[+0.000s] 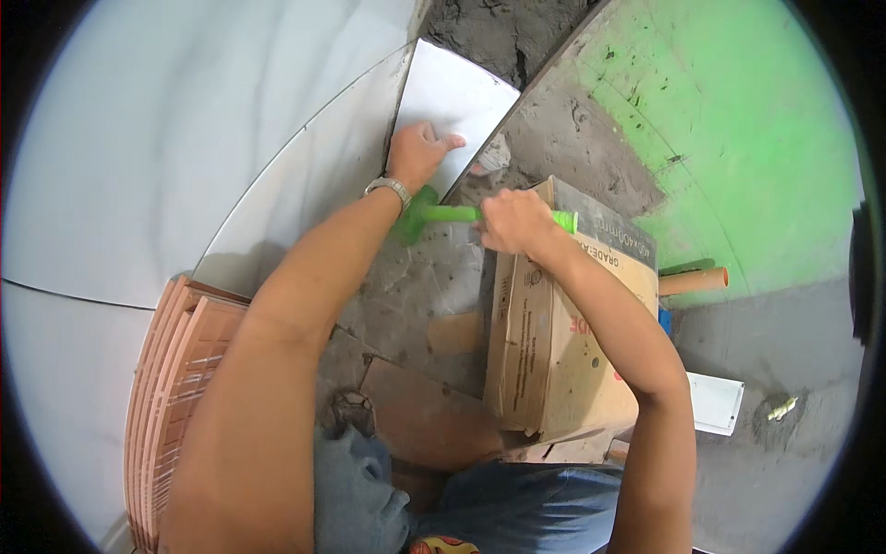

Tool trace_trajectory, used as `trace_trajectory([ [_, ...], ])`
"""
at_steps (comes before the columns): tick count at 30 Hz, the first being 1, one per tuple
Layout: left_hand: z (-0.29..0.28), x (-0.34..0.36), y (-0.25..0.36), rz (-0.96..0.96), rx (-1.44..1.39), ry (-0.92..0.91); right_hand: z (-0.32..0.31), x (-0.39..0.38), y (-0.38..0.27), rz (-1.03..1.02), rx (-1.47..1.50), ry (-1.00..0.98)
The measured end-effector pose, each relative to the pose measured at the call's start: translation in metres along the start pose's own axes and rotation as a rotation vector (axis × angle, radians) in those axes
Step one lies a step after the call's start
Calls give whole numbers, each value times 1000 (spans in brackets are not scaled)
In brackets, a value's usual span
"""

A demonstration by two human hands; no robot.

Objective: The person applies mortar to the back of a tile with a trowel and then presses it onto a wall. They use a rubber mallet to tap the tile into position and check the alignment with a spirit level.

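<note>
A white tile (pixel 459 92) lies in the corner ahead of me, between the pale wall tiles and a dark edge. My left hand (pixel 420 152) presses on its near left part, fingers curled and thumb stretched out across the surface; the fingertips are partly hidden. A watch sits on that wrist. My right hand (pixel 515 222) is wrapped round the handle of a green mallet (pixel 449 213), held sideways. The mallet's head points left, beside my left wrist and just short of the tile, blurred and partly covered by that wrist.
A cardboard box (pixel 581 342) stands beneath my right forearm. Stacked terracotta tiles (pixel 175 388) lean at the left by the tiled wall (pixel 305 166). An orange pipe (pixel 694 281) and a yellowish wall fitting (pixel 783 409) show at the right. Wet mortar (pixel 503 37) lies beyond the tile.
</note>
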State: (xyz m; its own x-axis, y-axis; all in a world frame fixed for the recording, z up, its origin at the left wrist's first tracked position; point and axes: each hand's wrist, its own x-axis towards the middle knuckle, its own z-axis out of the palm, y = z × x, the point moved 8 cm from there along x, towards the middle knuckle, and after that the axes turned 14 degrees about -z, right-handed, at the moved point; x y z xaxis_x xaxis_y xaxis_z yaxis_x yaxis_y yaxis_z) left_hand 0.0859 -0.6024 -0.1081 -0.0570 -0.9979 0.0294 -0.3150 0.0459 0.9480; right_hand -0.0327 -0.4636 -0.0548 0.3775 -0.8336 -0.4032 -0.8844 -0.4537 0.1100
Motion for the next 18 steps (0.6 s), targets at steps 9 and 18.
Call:
trace_trajectory([
  [9,29,0,-49,-33,170,-37,-68,-91,16,41,-55,162],
  [18,49,18,-110,118,-27,66,-103,-80,35,37,-93,306],
])
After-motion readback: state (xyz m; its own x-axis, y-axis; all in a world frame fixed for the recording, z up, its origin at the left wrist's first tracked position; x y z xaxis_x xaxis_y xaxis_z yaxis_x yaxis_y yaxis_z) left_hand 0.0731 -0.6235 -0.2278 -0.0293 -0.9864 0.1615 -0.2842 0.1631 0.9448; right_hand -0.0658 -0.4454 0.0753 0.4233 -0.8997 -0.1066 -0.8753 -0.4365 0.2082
